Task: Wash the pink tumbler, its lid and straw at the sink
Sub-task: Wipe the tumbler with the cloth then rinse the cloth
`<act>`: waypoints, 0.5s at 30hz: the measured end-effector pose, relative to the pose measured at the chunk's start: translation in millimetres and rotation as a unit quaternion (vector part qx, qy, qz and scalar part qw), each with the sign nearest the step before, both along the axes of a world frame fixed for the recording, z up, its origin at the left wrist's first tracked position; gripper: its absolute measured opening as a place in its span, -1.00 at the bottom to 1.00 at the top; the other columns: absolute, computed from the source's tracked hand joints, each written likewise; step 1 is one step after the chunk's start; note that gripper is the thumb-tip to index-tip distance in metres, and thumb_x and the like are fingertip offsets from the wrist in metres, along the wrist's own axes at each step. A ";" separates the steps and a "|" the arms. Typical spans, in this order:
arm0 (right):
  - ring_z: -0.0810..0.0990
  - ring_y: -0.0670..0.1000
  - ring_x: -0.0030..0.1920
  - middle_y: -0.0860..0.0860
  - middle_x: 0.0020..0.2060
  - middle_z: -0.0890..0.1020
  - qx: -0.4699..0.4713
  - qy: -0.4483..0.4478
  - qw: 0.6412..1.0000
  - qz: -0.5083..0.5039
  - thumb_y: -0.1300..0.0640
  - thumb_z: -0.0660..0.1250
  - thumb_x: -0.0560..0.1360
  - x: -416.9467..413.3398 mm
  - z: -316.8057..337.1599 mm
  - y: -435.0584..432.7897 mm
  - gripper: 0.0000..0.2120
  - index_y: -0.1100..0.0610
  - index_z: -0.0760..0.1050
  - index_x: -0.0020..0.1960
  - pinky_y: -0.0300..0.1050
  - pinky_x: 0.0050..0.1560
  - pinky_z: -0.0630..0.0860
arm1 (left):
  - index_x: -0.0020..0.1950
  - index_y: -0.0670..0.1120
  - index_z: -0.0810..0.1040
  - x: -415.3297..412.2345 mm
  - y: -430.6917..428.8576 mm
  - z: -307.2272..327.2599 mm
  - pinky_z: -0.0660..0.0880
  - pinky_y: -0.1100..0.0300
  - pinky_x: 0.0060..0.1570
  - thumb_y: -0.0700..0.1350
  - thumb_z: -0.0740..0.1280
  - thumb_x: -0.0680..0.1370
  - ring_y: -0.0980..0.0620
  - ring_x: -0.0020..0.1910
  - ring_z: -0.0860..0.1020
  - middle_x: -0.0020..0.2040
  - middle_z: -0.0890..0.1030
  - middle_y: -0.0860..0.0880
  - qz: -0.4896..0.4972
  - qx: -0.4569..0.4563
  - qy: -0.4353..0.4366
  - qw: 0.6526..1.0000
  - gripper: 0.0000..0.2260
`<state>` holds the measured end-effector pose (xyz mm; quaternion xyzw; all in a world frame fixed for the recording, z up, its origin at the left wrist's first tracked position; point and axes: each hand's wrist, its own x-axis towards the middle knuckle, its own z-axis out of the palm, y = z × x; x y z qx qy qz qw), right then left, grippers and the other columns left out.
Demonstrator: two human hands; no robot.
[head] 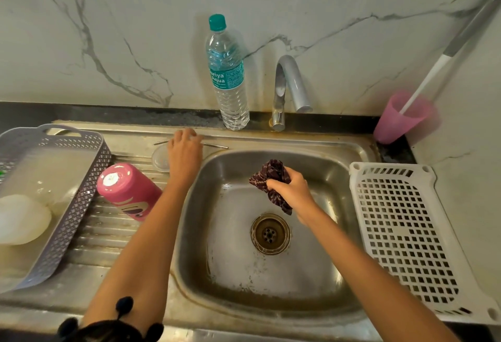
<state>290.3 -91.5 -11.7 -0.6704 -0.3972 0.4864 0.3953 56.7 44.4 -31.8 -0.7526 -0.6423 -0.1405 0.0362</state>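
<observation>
Left hand [185, 149] curled over the metal straw [217, 145] at centre frame, grip unclear; right hand [291, 189] clenched around a dark patterned cloth [272, 176]. Could roll off the ledge into the sink basin [271, 282] if fumbled. Pink tumbler [127, 191], inverted at left, apt to be knocked by the forearm.

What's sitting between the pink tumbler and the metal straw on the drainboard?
In the head view, the clear lid lies between the pink tumbler and the straw, beside the left hand.

A white marble-veined wall [135, 29] rises behind a dark stone ledge [108, 113]. The steel table [113, 233] has a ribbed drainboard and shows stains. Soft, even light falls across it, with rust-coloured marks along the back edge.
</observation>
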 end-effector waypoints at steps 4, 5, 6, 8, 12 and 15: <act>0.60 -0.07 0.00 -0.05 -0.08 0.66 -0.002 0.012 1.000 0.000 0.17 0.41 0.41 3.6 0.3 -2.0 -0.79 -0.06 0.58 0.01 -0.21 -0.06 0.52 | 0.20 -0.05 0.64 10.7 4.1 -1.3 0.39 -0.05 0.18 -0.17 0.41 0.52 -0.16 0.21 0.44 0.21 0.54 -0.14 -0.040 -0.039 0.015 0.998 -0.74; 0.61 -0.07 0.00 -0.05 -0.07 0.66 -0.004 0.014 1.000 -0.003 0.16 0.41 0.41 5.4 -0.2 -2.0 -0.78 -0.04 0.58 0.04 -0.20 -0.04 0.53 | 0.20 -0.05 0.64 11.7 5.4 -1.9 0.38 -0.04 0.17 -0.17 0.41 0.51 -0.16 0.21 0.44 0.21 0.54 -0.13 -0.041 -0.046 0.018 0.998 -0.74; 0.61 -0.06 0.00 -0.04 -0.06 0.66 -0.005 0.017 1.000 -0.005 0.16 0.41 0.41 7.0 -0.7 -1.7 -0.76 -0.03 0.59 0.06 -0.17 -0.01 0.55 | 0.19 -0.05 0.64 12.1 7.1 -2.2 0.38 -0.04 0.16 -0.16 0.41 0.51 -0.15 0.21 0.44 0.20 0.54 -0.13 -0.041 -0.046 0.023 0.998 -0.75; 0.61 -0.05 0.01 -0.03 -0.06 0.66 -0.005 0.022 1.000 -0.010 0.15 0.41 0.41 9.8 -1.7 -0.9 -0.74 -0.01 0.59 0.09 -0.13 0.03 0.56 | 0.12 -0.08 0.66 10.9 11.6 -1.6 0.39 -0.05 0.12 -0.15 0.42 0.50 -0.16 0.19 0.46 0.16 0.56 -0.14 -0.052 -0.035 0.032 0.998 -0.80; 0.60 -0.06 0.00 -0.05 -0.08 0.65 -0.001 0.034 0.999 -0.014 0.17 0.41 0.43 12.5 -1.0 -0.2 -0.80 -0.09 0.56 -0.01 -0.15 0.01 0.55 | 0.01 -0.16 0.65 6.2 21.8 2.8 0.41 -0.08 0.07 -0.22 0.41 0.47 -0.21 0.09 0.53 0.05 0.61 -0.17 -0.120 0.008 0.098 0.988 -0.87; 0.59 -0.11 -0.03 -0.08 -0.10 0.64 0.000 0.038 0.999 -0.014 0.17 0.40 0.43 13.8 0.5 -0.9 -0.78 -0.15 0.53 -0.08 -0.21 -0.05 0.53 | -0.03 -0.17 0.58 5.2 27.6 3.3 0.47 -0.05 0.03 -0.34 0.44 0.38 -0.20 -0.05 0.59 -0.10 0.64 -0.17 -0.176 0.032 0.182 0.967 -0.80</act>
